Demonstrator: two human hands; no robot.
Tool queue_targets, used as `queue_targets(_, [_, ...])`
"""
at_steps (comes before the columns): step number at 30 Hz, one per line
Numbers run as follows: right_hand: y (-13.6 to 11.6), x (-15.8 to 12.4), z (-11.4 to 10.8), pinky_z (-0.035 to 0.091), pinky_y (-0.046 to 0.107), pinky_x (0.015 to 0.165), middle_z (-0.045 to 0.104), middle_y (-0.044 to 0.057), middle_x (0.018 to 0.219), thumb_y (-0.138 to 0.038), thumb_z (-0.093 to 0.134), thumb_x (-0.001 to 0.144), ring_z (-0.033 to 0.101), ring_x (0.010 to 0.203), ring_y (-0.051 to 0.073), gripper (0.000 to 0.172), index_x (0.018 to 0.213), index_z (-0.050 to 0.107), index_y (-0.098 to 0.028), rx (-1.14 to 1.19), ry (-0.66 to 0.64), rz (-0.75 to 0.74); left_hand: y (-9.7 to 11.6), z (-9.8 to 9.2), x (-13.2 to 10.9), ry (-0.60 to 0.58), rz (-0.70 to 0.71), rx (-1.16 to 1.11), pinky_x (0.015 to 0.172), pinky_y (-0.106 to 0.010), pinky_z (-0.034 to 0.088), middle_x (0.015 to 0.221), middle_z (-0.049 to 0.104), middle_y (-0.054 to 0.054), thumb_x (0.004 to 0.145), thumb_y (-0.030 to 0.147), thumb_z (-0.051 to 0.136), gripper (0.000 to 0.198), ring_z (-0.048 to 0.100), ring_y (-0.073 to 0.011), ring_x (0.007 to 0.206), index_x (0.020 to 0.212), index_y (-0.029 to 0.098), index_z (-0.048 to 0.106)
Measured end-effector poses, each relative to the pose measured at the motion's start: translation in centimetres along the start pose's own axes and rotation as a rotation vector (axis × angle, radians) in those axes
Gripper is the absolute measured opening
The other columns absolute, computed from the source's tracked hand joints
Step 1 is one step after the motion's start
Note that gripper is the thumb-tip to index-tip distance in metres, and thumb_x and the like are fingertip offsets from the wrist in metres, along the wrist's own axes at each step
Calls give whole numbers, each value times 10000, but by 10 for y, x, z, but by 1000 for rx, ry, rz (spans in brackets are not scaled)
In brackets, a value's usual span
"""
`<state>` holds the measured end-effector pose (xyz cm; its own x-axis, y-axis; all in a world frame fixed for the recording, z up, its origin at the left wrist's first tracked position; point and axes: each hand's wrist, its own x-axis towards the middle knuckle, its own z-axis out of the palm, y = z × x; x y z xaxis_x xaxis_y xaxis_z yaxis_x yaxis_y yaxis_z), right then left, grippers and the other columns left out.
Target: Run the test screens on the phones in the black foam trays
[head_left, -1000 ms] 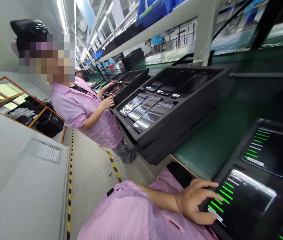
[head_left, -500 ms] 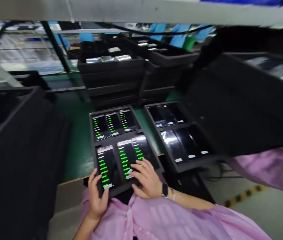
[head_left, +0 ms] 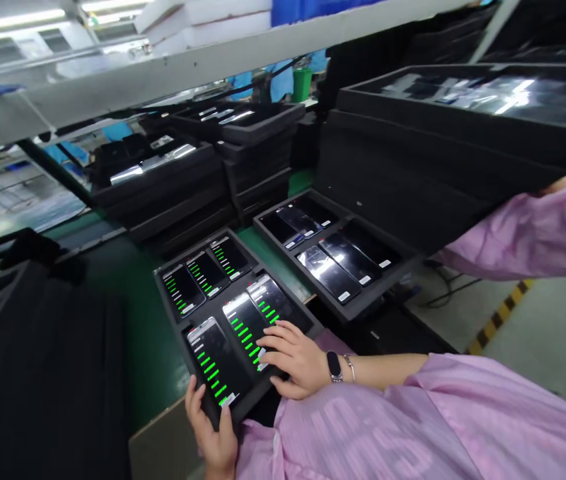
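Note:
A black foam tray (head_left: 257,393) holds several phones whose screens show green and white bars. My left hand (head_left: 213,430) is at the tray's near left corner, thumb on the lower edge by the nearest phone (head_left: 217,360), fingers apart along its side. With fingers spread, my right hand (head_left: 295,360) rests over the lower ends of the middle phone (head_left: 245,327) and the right phone (head_left: 280,300); a watch is on that wrist. To the right, a second black tray (head_left: 363,303) carries several phones with dark screens and white labels.
Stacked black trays stand at the back (head_left: 163,193) and at the left (head_left: 47,373). A person's pink sleeve (head_left: 517,233) reaches in from the right, by a large tray stack (head_left: 393,160). A shelf beam (head_left: 203,63) crosses above.
The view has turned to the right, so the trays appear tilted and farther left. Both my hands keep their places on the tray. More of the right-hand tray stack shows.

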<state>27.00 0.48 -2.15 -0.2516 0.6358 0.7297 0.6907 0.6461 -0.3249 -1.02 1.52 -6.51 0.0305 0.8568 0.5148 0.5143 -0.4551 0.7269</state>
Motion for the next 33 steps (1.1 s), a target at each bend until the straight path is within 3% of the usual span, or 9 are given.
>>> queue_targets(7, [6, -5, 3, 401, 532, 1248, 738, 99, 1333, -389, 643, 866, 602, 1385, 278, 419, 1249, 686, -226, -43, -58, 23, -6, 2, 9, 10, 56, 6, 1307, -759, 274, 1620, 512, -166, 908, 286, 717, 511, 450, -433, 1566, 1394, 254, 565])
queue_targets(12, [6, 3, -6, 446, 466, 1242, 757, 47, 1332, -440, 624, 884, 630, 1367, 234, 363, 1190, 701, -261, -136, -62, 24, 2, 2, 15, 1, -14, 11, 1358, -703, 296, 1658, 493, 35, 877, 438, 691, 659, 441, -422, 1589, 1499, 538, 499])
queue_targets(14, [4, 5, -14, 468, 450, 1234, 764, 19, 1328, -466, 622, 884, 654, 1340, 227, 365, 1193, 696, -286, -149, -79, 23, 10, 3, 16, 2, -18, 38, 1357, -686, 317, 1664, 489, 50, 893, 452, 680, 694, 451, -413, 1583, 1537, 575, 453])
queue_targets(18, [-8, -2, -35, 419, 540, 1274, 752, 62, 1344, -389, 655, 908, 652, 1347, 292, 372, 1262, 674, -279, -87, -172, 89, 30, 2, 9, -51, 116, 43, 1309, -707, 366, 1665, 489, -111, 945, 298, 697, 739, 493, -396, 1552, 1621, 337, 401])
queue_targets(22, [-18, -9, -56, 348, 641, 1294, 714, 141, 1379, -255, 611, 1007, 595, 1399, 349, 349, 1354, 626, -220, -12, -266, 187, 39, -6, -5, -139, 19, 116, 1258, -615, 482, 1665, 493, -167, 973, 434, 723, 740, 552, -357, 1514, 1611, 261, 391])
queue_targets(25, [-15, -16, -59, 332, 713, 1267, 716, 171, 1362, -272, 642, 1005, 593, 1386, 396, 343, 1340, 646, -198, 52, -279, 211, 47, -14, -10, -231, -26, 188, 1276, -565, 473, 1686, 478, -178, 996, 519, 693, 685, 513, -343, 1557, 1570, 236, 449])
queue_targets(29, [-16, -27, -50, 329, 717, 1268, 723, 155, 1347, -294, 682, 977, 596, 1382, 393, 383, 1342, 658, -181, 31, -253, 141, 61, -18, -7, -298, -55, 197, 1320, -607, 383, 1686, 466, -186, 1053, 496, 623, 642, 413, -340, 1623, 1599, 251, 393])
queue_targets(33, [-24, -25, -45, 329, 701, 1273, 720, 164, 1352, -282, 673, 993, 601, 1374, 387, 367, 1341, 647, -166, 20, -253, 106, 66, -14, -4, -361, -96, 217, 1295, -585, 418, 1740, 353, -209, 1046, 568, 617, 678, 399, -357, 1626, 1603, 257, 389])
